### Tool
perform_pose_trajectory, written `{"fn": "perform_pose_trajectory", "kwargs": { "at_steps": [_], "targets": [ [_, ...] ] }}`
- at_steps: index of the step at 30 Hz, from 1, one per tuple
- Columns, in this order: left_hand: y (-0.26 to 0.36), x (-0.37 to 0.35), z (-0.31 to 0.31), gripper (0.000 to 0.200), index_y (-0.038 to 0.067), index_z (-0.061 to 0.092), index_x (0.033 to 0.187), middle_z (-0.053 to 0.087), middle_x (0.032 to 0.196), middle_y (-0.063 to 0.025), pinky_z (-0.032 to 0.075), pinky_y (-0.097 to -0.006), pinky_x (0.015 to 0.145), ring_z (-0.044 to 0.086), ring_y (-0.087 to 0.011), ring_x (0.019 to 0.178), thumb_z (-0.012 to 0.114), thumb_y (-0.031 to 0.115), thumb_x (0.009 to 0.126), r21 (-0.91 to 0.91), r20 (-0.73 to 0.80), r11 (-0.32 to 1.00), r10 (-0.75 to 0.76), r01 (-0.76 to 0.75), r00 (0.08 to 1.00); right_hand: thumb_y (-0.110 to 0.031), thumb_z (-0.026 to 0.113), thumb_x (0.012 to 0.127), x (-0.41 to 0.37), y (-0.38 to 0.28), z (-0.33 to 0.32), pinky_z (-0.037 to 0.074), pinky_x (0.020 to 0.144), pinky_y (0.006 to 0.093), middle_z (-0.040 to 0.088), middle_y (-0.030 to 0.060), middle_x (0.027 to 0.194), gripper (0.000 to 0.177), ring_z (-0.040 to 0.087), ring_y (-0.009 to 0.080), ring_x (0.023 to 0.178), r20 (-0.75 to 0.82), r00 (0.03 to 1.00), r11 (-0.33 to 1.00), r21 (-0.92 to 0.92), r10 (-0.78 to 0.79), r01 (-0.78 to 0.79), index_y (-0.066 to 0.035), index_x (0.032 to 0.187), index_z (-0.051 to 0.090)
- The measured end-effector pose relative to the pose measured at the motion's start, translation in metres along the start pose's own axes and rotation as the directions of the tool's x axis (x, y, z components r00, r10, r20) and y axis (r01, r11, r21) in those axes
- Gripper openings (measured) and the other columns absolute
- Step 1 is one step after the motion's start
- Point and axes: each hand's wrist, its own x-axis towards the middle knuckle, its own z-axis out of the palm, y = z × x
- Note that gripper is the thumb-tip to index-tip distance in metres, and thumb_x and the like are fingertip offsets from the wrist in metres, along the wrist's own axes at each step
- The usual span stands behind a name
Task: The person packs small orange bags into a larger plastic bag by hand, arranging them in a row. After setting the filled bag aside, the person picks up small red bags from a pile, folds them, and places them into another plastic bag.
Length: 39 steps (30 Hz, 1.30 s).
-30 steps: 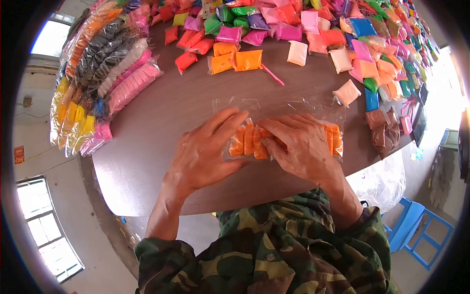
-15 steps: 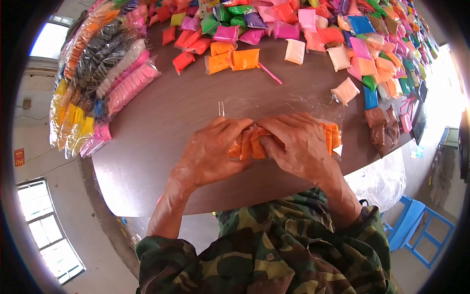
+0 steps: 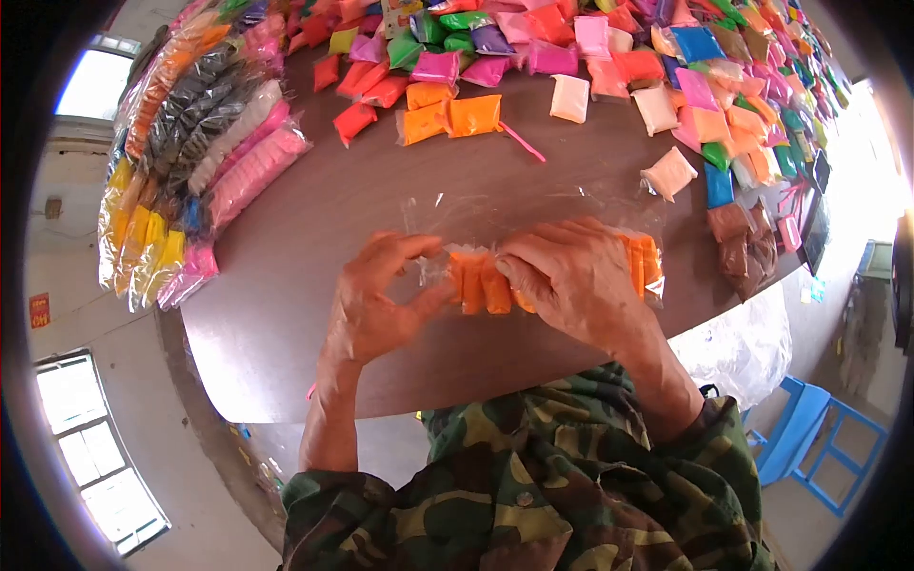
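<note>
As right hand covers bag, left hand curls

Bright daylight, seemingly from the windows at left, with blown-out glare beyond the desk's right edge. The clear bag glints. Fisheye distortion bends the edges; a black vignette fills the corners; the centre is sharp.
</note>
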Motion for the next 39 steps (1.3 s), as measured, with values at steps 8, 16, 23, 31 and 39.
{"fn": "perform_pose_trajectory", "kwargs": {
  "at_steps": [8,16,23,31,39],
  "targets": [
    [-0.005,-0.013,0.021,0.041,-0.003,0.068,0.123,0.075,0.092,-0.0062,0.053,-0.0265,0.069,0.066,-0.0089,0.081,0.083,0.022,0.094,-0.356,-0.107,0.817,-0.518,0.454,0.849,-0.021,0.074,0.096,0.001,-0.001,0.003,0.052,0.073,0.0473,0.07,0.0105,0.075,0.019,0.069,0.0336,0.073,-0.009,1.0,0.999,-0.032,0.026,-0.026,-0.007,0.084,0.069],
    [-0.01,0.0,0.03,0.028,-0.002,0.068,0.114,0.074,0.085,-0.0026,0.05,-0.0236,0.067,0.064,-0.0062,0.076,0.079,0.018,0.097,-0.559,-0.08,0.646,-0.666,0.52,0.742,-0.023,0.075,0.095,0.001,0.0,0.008,0.051,0.071,0.0469,0.068,0.0105,0.072,0.024,0.066,0.0326,0.067,-0.017,0.999,0.991,-0.126,0.04,-0.042,-0.007,0.078,0.067],
    [-0.012,-0.001,0.041,0.025,0.0,0.07,0.111,0.073,0.083,-0.0009,0.047,-0.0218,0.065,0.06,-0.0032,0.073,0.077,0.02,0.098,-0.535,-0.229,0.736,-0.598,0.414,0.768,-0.02,0.074,0.093,0.006,-0.009,0.005,0.048,0.083,0.0468,0.071,0.0105,0.085,0.014,0.069,0.0321,0.08,-0.103,0.993,0.987,-0.153,-0.062,0.046,-0.008,0.091,0.067],
    [0.003,-0.009,0.038,0.028,0.001,0.069,0.118,0.07,0.092,-0.0011,0.048,-0.0216,0.071,0.062,-0.0062,0.084,0.073,0.025,0.104,-0.618,-0.185,0.661,-0.648,0.425,0.739,-0.015,0.069,0.093,0.034,-0.027,0.023,0.051,0.084,0.0508,0.073,0.0137,0.101,0.018,0.071,0.0355,0.097,0.111,0.992,0.998,-0.035,-0.056,0.061,-0.007,0.109,0.065],
    [0.015,-0.049,0.043,0.026,0.002,0.071,0.113,0.069,0.113,-0.0114,0.053,-0.026,0.063,0.066,-0.0136,0.083,0.08,0.004,0.088,-0.212,-0.507,0.967,-0.231,0.14,0.83,-0.006,0.062,0.094,0.038,-0.008,0.029,0.056,0.088,0.0498,0.072,0.017,0.11,0.026,0.069,0.0415,0.101,0.236,0.969,0.973,0.23,-0.066,0.01,-0.003,0.118,0.069]
  ]
}}
